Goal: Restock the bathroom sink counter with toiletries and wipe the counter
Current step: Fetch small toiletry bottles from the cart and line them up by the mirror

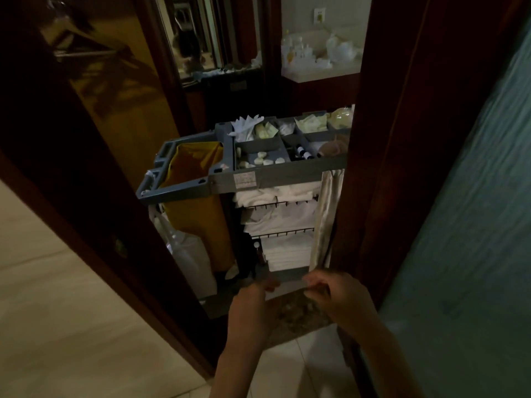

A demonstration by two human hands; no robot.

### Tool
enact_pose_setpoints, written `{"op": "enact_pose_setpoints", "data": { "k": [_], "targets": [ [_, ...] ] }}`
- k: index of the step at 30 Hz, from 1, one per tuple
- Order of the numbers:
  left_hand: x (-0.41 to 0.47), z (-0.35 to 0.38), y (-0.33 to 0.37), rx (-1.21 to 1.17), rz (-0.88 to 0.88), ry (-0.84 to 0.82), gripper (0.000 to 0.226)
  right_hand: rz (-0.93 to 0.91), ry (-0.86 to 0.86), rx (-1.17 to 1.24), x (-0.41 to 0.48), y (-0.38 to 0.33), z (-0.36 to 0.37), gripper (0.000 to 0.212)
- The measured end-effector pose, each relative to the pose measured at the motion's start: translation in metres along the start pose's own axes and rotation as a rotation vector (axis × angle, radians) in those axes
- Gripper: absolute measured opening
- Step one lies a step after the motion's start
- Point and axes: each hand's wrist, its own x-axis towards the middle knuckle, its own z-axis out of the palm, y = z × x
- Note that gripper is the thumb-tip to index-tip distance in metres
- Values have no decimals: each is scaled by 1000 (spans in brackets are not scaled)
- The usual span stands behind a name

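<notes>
Cart point(260, 179): grey; towels point(280, 221) stacked on its shelves.
Left hand point(251, 307): held before cart base; fingers point(258, 287) curled, grasp cannot be told.
Right hand point(340, 297): likewise.

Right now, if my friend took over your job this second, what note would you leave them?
Left hand: raised low in front of the cart, fingers curled. It is too blurred to tell whether it holds anything.
Right hand: close beside the left, the same.
Things: the cart stands in the doorway, with small toiletries in its top, folded towels on its shelves and a yellow bag at its side. A counter beyond it carries bottles and bags.
Done: nothing that shows from here.
Left: carry toiletries to the sink counter and wipe it.
</notes>
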Motion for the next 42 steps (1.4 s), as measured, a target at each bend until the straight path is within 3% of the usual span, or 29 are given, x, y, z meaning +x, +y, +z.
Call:
{"op": "enact_pose_setpoints", "data": {
  "k": [7,12,26,34,42],
  "targets": [
    [59,16,-12,-30,38,-124,33,93,-35,-36,52,25,16,24],
    [130,25,-28,-54,-41,-134,26,125,-17,-27,118,33,12,26],
    [401,7,-13,-174,139,-29,25,201,171,64,355,53,-45,21],
    [465,20,-20,-279,170,-79,25,244,151,81,413,80,-51,19],
    [545,21,-13,-259,126,38,24,193,199,-13,504,102,-87,25]
  ]
}}
